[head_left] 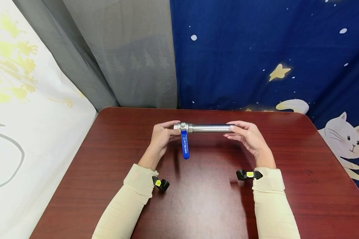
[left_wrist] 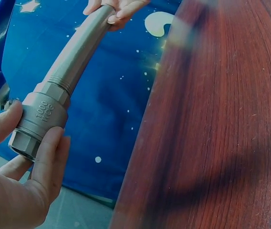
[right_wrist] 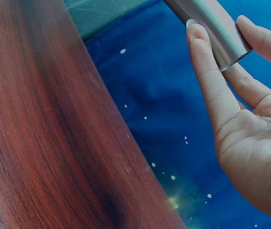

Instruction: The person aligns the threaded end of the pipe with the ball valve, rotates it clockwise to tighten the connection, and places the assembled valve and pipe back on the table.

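Observation:
A steel ball valve with a blue lever handle is joined to a straight metal pipe. The two are held level above the table, the valve at the left end. My left hand grips the valve body between thumb and fingers, close to its open hex end. At the far right end of the pipe, my right hand pinches the tube with thumb and fingertips. The lever points toward me, across the line of the pipe. Raised lettering shows on the valve body in the left wrist view.
The reddish-brown wooden table spreads beneath both hands. Behind its far edge hang a grey curtain and a blue curtain with stars and a cat. White printed cloth lies along the left side. Each sleeve cuff carries a small black camera.

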Demonstrator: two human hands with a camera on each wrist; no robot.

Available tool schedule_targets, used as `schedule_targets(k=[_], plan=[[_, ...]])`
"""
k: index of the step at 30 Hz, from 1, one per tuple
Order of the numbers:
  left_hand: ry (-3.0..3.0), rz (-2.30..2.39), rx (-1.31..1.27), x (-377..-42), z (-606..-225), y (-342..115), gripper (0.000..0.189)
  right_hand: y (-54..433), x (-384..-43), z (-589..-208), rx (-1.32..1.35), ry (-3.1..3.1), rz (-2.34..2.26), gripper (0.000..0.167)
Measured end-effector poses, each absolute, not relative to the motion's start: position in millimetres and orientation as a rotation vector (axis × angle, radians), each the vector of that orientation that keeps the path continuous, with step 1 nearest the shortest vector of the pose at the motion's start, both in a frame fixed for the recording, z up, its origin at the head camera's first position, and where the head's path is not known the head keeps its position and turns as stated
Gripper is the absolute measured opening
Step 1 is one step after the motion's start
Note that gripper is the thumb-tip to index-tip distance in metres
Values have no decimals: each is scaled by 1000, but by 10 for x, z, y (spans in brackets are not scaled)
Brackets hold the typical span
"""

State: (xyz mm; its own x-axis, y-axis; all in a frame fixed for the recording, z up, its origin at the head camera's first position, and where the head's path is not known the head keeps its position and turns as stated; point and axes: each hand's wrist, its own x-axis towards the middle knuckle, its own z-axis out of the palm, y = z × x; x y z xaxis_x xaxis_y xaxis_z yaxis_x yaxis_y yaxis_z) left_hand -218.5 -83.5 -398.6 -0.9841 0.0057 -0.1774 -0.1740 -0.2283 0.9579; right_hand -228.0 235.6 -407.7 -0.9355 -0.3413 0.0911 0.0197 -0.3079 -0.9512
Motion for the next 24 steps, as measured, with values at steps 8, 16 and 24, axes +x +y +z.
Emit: schedule_targets(k=[8, 16, 24], plan=[[1893, 2355, -199, -2245, -3997, -805, 38, 2378, -2310, -4077, -371, 1706, -2331, 27], [1885, 2356, -212, -2248, -3997, -805, 39, 2373, -2296, -4072, -363, 1709, -2330, 37], [1892, 2358, -210, -2240, -3985, -809, 38, 2375, -2283, -4060, -389, 1733, -2330, 40]])
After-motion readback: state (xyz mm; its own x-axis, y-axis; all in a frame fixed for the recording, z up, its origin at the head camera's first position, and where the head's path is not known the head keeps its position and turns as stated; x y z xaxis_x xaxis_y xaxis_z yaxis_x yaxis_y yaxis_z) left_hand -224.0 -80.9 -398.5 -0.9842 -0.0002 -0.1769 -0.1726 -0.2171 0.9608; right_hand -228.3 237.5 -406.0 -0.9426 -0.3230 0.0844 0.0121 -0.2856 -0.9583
